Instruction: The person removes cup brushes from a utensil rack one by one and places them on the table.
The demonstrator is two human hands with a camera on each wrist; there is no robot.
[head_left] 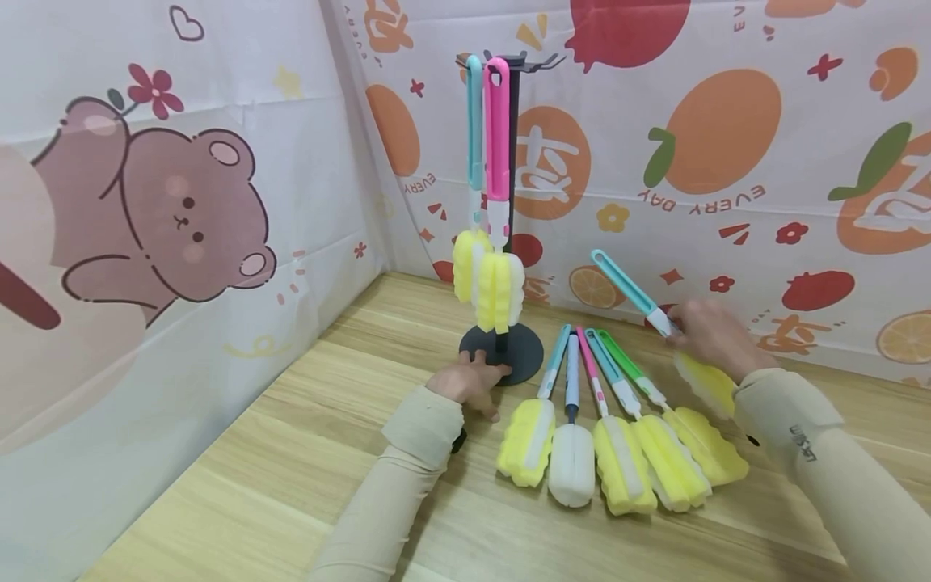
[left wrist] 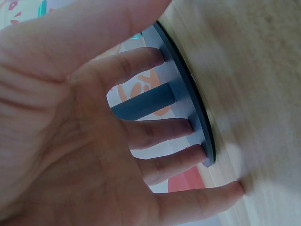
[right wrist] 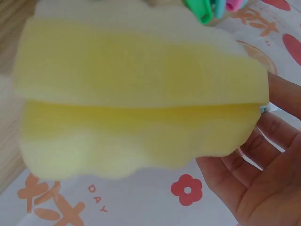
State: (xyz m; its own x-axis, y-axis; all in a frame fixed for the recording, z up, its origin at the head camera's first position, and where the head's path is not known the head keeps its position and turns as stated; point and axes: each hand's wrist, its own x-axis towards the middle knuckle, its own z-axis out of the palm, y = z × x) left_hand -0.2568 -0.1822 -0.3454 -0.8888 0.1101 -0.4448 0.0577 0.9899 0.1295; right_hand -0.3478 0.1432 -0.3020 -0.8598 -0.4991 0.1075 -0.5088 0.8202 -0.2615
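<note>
My left hand (head_left: 465,381) reaches to the round black base (head_left: 525,356) of an upright stand. In the left wrist view, its spread fingers (left wrist: 141,61) rest on the base, one fingertip on the tabletop beyond its edge. At the right, my right hand (head_left: 713,335) grips a sponge bottle brush (head_left: 627,284) near where its teal handle meets the head. The handle points up and left; the yellow-and-white sponge head (right wrist: 141,75) fills much of the right wrist view. A teal brush (head_left: 475,129) and a pink brush (head_left: 498,137) hang from the stand's hooks, sponges down.
Several more bottle brushes lie fanned out in front of the stand, among them one with a white sponge (head_left: 572,465) and a green-handled one (head_left: 627,360). Bare hooks (head_left: 545,65) stick out at the stand's top right. Printed cloth (head_left: 727,242) hangs behind the wooden tabletop (head_left: 240,485).
</note>
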